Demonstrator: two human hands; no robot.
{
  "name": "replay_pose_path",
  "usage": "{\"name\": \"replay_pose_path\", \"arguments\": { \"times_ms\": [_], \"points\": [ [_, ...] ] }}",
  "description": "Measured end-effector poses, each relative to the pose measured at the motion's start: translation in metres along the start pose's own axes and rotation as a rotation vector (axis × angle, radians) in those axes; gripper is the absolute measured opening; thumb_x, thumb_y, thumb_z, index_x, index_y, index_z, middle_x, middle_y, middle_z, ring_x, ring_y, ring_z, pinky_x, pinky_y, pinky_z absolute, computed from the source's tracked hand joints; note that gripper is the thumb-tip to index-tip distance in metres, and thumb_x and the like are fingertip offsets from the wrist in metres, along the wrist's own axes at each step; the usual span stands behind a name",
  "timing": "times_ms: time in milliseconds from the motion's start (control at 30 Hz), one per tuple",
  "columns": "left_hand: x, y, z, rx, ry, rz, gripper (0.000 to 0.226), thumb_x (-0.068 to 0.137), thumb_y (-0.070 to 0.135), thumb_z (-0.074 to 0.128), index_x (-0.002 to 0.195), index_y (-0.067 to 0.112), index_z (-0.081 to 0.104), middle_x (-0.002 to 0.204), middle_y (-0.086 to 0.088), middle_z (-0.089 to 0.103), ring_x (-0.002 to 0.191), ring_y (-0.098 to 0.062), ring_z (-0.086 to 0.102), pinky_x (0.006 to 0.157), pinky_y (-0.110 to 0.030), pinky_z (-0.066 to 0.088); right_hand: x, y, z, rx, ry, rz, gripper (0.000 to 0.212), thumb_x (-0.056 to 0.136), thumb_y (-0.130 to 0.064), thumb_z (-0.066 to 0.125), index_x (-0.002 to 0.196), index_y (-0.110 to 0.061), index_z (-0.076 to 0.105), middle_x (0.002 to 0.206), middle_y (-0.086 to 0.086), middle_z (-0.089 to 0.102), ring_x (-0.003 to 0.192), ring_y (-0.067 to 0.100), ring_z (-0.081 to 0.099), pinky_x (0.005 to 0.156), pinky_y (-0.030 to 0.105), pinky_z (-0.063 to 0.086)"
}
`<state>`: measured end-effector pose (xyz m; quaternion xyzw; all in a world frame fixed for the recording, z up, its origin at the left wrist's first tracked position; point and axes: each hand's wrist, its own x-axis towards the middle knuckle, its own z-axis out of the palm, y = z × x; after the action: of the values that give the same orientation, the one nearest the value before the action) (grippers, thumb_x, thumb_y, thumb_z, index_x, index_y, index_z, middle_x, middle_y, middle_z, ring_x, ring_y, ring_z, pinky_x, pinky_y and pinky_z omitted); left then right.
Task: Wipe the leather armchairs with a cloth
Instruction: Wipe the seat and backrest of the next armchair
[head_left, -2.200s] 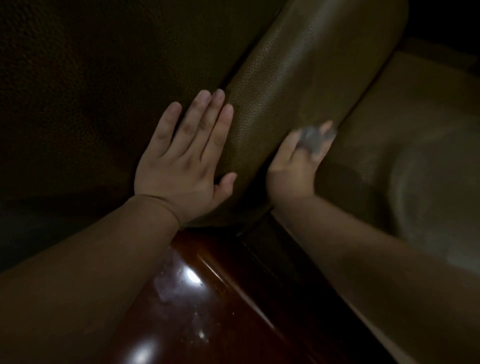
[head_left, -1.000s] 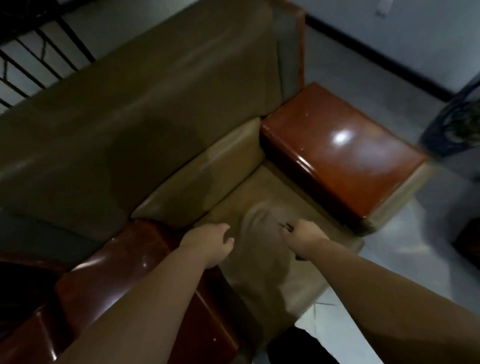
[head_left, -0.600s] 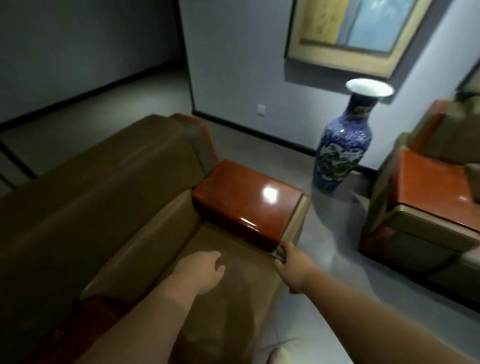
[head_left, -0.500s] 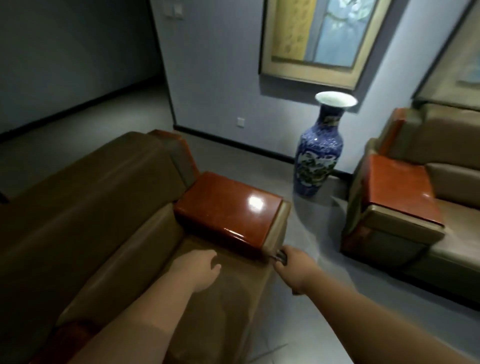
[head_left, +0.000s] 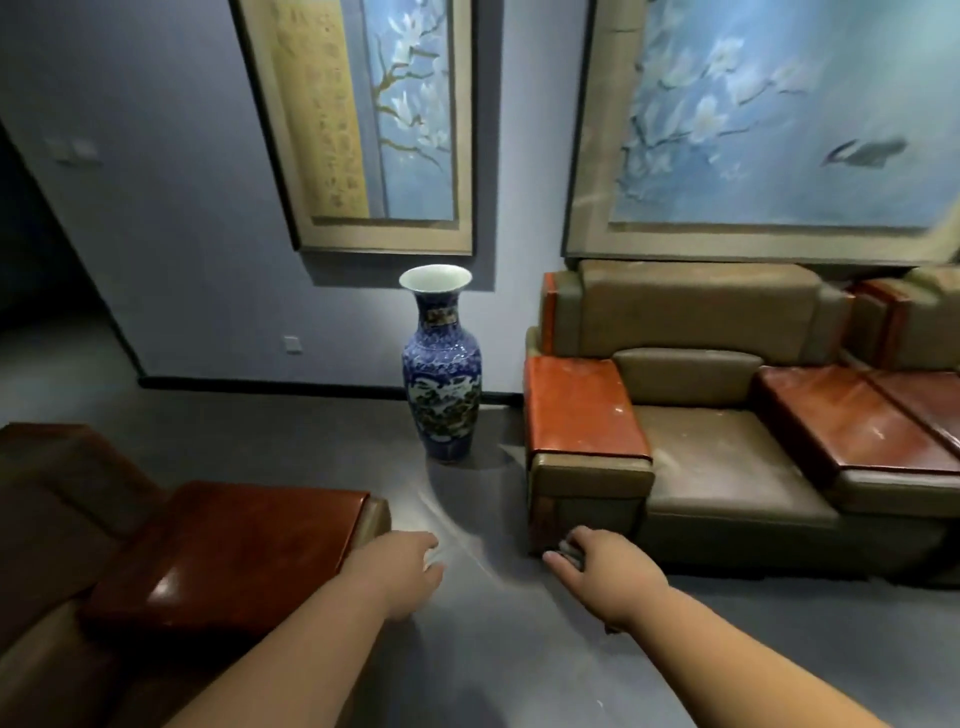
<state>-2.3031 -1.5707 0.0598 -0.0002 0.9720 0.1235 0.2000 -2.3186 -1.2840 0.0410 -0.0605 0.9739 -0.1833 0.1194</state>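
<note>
Left of the vase one armchair looks shiny, while right of it a dusty armchair awaits, right hand gripping the cloth, left hand loosely empty.

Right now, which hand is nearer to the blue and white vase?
Left. The left hand hangs just below the blue and white vase; the right hand, gripping the cloth, is lower and further right.

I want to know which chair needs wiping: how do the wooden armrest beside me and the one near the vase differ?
The near armrest looks glossy and clean; the armrest by the vase shows pale dusty smears. The near one lies in shadow, the far one in brighter light. Both are reddish wood.
</note>
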Motion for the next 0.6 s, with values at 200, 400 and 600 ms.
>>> {"name": "replay_pose_path", "arguments": {
  "times_ms": [200,400,600],
  "points": [
    [0.096,0.155,-0.004,0.011,0.01,0.106,0.054,0.103,0.055,0.047,0.154,0.037,0.046,0.143,0.006,0.062,0.127,-0.019,0.061,0.104,-0.036,0.052,0.03,0.143,-0.088,-0.038,0.039,0.11,0.043,0.099,-0.068,0.044,0.112,-0.031,0.062,0.103,-0.009,0.066,0.092,0.013,0.065,0.081,0.034,0.056],
    [0.183,0.268,-0.021,0.06,-0.003,0.225,0.055,0.103,0.053,0.047,0.154,0.035,0.048,0.131,0.006,0.068,0.118,-0.018,0.065,0.097,-0.035,0.054,0.069,0.245,-0.149,0.006,0.13,0.203,0.041,0.099,-0.067,0.046,0.111,-0.032,0.061,0.1,-0.008,0.068,0.088,0.013,0.065,0.079,0.035,0.057],
    [0.284,0.329,-0.042,0.071,-0.034,0.254,0.049,0.1,0.053,0.049,0.146,0.036,0.055,0.126,0.008,0.068,0.114,-0.017,0.065,0.096,-0.035,0.055,0.135,0.317,-0.185,0.085,0.09,0.233,0.037,0.099,-0.063,0.053,0.121,-0.033,0.06,0.101,-0.013,0.064,0.086,0.004,0.06,0.075,0.027,0.054]
  ]
}}
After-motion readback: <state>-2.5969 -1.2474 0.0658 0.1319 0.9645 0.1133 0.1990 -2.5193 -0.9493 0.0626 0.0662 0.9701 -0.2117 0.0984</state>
